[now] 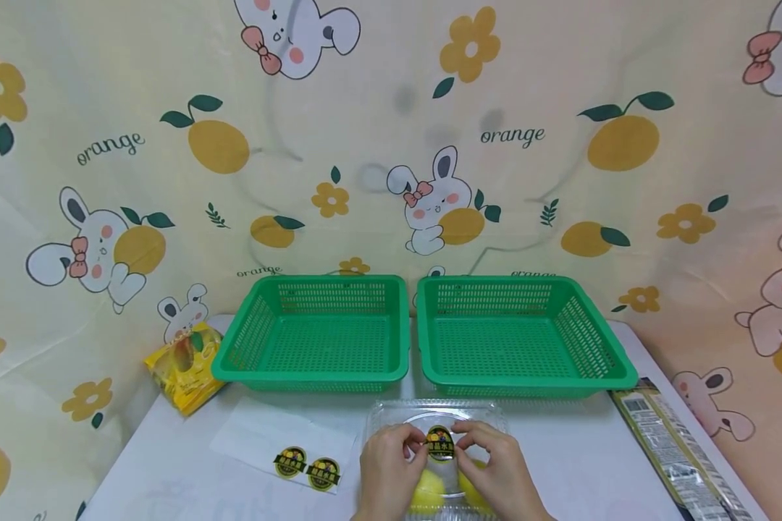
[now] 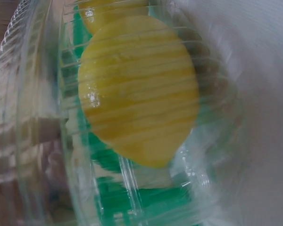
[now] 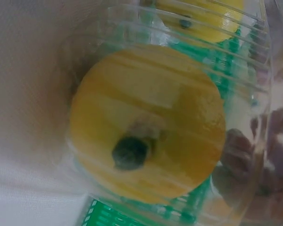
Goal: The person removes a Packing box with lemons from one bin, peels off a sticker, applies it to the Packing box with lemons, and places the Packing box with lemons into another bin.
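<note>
A round black-and-gold sticker (image 1: 439,443) with fruit and lettering is held flat over the lid of a clear plastic clamshell box (image 1: 391,414). My left hand (image 1: 388,470) pinches its left edge between thumb and index finger. At the opposite edge, the thumb and index finger of my right hand (image 1: 498,469) pinch it too. Yellow lemons (image 1: 428,493) show through the box below the hands. Close to the left wrist view, one lemon (image 2: 139,92) lies behind the ribbed plastic wall; the right wrist view has a lemon (image 3: 148,108) with a dark stem end.
Two green mesh baskets (image 1: 311,383) (image 1: 528,387) stand side by side behind the box. Left of it lies a white backing sheet (image 1: 254,434) with two more stickers (image 1: 290,462). A yellow fruit-printed bag (image 1: 185,369) is at far left, a long flat packet (image 1: 674,452) at the right edge.
</note>
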`<state>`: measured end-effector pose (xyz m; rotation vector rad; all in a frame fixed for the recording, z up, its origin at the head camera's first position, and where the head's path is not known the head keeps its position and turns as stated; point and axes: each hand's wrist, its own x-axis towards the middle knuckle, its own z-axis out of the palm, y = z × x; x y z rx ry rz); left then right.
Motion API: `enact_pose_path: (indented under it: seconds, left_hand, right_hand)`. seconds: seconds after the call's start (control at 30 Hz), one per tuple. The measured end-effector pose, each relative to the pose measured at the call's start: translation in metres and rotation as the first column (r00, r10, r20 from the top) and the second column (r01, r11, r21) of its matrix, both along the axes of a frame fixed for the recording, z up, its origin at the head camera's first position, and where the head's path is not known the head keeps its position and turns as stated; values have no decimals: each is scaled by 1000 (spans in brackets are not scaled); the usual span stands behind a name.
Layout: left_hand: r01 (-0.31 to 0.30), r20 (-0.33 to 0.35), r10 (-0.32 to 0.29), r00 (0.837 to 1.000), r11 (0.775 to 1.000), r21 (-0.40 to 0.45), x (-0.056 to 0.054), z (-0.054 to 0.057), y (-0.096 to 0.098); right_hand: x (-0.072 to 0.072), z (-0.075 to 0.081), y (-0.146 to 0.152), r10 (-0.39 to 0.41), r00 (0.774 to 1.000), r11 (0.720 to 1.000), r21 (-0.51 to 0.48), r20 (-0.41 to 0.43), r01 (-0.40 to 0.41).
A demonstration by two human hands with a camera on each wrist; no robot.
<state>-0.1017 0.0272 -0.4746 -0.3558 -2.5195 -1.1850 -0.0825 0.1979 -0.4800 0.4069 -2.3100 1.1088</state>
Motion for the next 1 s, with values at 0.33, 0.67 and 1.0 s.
enact_pose_path:
  seconds: [0.33, 0.67, 1.0]
  left_hand:
    - [-13, -65, 10, 998, 999, -45, -1, -1, 2]
    - [-6, -29, 5, 1000, 1000, -29, 0, 1, 1]
    - [-10, -44, 9, 999, 1000, -16, -1, 0, 1]
  right_hand:
    - [-1, -2, 1, 11, 999, 1000, 21, -34, -11]
    - [-2, -3, -2, 0, 995, 996, 88, -104, 9]
    - [-3, -4, 0, -75, 986, 973, 205, -152, 105]
